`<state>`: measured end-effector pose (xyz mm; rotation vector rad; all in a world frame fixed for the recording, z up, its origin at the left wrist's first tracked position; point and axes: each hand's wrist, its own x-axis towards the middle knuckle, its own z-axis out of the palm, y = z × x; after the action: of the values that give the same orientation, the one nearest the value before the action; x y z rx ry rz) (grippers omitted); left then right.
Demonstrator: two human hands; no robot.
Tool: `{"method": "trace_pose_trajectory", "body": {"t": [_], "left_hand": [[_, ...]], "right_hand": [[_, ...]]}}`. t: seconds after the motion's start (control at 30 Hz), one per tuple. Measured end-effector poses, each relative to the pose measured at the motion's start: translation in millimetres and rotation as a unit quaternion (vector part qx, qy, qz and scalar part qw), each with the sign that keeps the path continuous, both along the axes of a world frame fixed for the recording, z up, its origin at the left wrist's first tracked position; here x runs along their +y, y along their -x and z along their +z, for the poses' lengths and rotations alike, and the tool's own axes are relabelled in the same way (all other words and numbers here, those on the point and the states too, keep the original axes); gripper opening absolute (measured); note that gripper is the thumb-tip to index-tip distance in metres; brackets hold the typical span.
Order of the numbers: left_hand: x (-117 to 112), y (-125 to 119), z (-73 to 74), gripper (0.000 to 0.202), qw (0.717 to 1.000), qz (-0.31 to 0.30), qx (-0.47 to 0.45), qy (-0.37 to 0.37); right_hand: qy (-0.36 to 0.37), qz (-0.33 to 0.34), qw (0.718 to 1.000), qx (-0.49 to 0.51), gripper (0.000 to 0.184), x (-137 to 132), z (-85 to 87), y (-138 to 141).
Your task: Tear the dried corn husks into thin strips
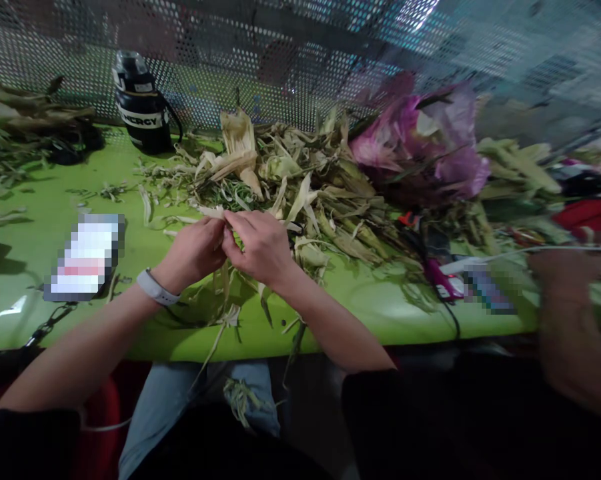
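My left hand [199, 244], with a pale band on its wrist, is closed on a pale strip of corn husk [211, 212] that sticks out above its fingers. Fingertips of my right hand [260, 245] pinch at the same spot, touching the left fingers. What lies between the fingers is mostly hidden. Just beyond both hands spreads a heap of dry corn husks [350, 230], with a broad tan husk [239, 137] on top. Shreds of husk hang below my hands and lie on my lap.
On the green table [145, 327] are a phone [85, 257] at left, a black bottle [143, 107] behind, and a pink plastic bag [420, 147] at right. A second phone [491, 288] lies near another person's arm [570, 320]. A perforated metal panel [300, 67] stands behind.
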<state>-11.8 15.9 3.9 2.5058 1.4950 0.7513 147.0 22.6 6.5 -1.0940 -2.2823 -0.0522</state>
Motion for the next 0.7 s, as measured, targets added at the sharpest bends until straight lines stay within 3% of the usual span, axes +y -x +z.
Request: {"method": "trace_pose_trajectory", "body": {"t": [0.23, 0.37, 0.53, 0.63, 0.7], "left_hand": [[2, 5, 3.1, 0.005, 0.996, -0.056, -0.067, 0.000], [2, 5, 6.2, 0.021, 0.991, -0.059, -0.121, 0.021], [10, 11, 4.6, 0.027, 0.982, 0.010, -0.189, 0.017], [16, 17, 0.4, 0.030, 0.973, 0.023, -0.228, 0.006], [19, 20, -2.5, 0.035, 0.965, 0.005, -0.261, 0.037]], "right_hand": [[0.023, 0.039, 0.999, 0.020, 0.032, 13, 5.9, -11], [0.092, 0.029, 0.988, 0.123, 0.027, 19, 13.3, -19], [0.215, -0.040, 0.922, 0.320, 0.027, 37, 19.7, -33], [0.277, -0.030, 0.881, 0.382, 0.029, 49, 19.2, -41], [0.322, -0.011, 0.853, 0.410, 0.030, 53, 18.7, -43]]}}
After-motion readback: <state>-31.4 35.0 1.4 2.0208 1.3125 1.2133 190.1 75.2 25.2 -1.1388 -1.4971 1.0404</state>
